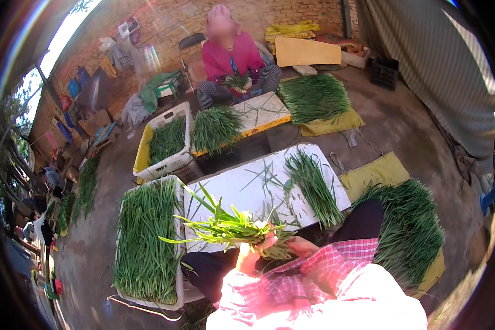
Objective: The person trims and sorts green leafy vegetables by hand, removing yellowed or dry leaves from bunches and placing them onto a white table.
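A bunch of chives (220, 224), long and green, lies across my lap at the near edge of a white board. Sunlight bleaches its middle. My left hand (251, 256) is closed around it from below, leaf tips pointing up and left. At the bunch's other end, to the right, my right hand (303, 247) touches the stems with bent fingers; what those fingers hold is hidden. Just beyond, the white board (225, 190) carries loose leaves and a laid-out pile of chives (313, 187) on its right side.
A white crate (180, 258) heaped with chives stands at my left; another crate (173, 165) sits behind it. More chives (404, 234) lie on yellow sacking at my right. Opposite, a person in pink (234, 58) holds greens behind a second board (264, 110).
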A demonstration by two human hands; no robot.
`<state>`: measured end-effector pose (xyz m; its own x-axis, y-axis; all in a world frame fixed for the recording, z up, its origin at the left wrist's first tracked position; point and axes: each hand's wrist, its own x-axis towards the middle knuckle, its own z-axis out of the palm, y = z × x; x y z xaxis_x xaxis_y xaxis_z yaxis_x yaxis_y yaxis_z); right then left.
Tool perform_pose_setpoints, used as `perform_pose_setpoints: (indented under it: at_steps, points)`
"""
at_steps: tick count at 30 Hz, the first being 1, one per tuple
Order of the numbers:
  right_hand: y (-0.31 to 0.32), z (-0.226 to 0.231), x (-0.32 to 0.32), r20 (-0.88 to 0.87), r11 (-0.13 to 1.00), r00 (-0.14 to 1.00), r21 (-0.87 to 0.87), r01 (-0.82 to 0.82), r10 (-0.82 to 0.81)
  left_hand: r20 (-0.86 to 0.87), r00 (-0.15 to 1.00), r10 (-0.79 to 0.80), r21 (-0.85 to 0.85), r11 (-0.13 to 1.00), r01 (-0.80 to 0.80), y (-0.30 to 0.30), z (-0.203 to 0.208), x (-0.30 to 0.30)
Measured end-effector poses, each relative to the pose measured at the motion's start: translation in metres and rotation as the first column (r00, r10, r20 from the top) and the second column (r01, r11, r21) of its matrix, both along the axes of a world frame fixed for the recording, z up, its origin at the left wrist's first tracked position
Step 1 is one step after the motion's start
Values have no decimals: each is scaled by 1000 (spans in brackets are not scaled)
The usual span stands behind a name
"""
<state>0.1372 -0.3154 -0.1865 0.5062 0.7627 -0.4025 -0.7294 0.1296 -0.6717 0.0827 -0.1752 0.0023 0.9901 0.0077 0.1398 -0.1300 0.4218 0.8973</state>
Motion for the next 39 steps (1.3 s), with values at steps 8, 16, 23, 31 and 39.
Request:
perform_pose_setpoints:
  at_steps: [8, 16, 23, 31, 39]
  points:
    - [-3, 24, -2, -38, 988, 994, -117, 102, -107, 96, 991, 91, -287, 956, -60, 20, 1, 14]
    - [2, -4, -8, -93, 989, 995, -142, -37, 24, 127, 950, 284, -511, 840, -183, 74, -48, 11]
    - [6, 12, -18, -115, 997, 991, 49, -65, 70, 99, 926, 365, -607, 759, -234, 87, -64, 3]
    - [2, 10, -25, 12, 991, 993, -68, -119, 120, 75, 932, 354, -640, 734, -227, 93, -70, -7]
    - [-13, -18, -12, 446, 928, 891, -360, 100, 77, 125, 879, 460, -677, 687, -263, 114, -74, -13]
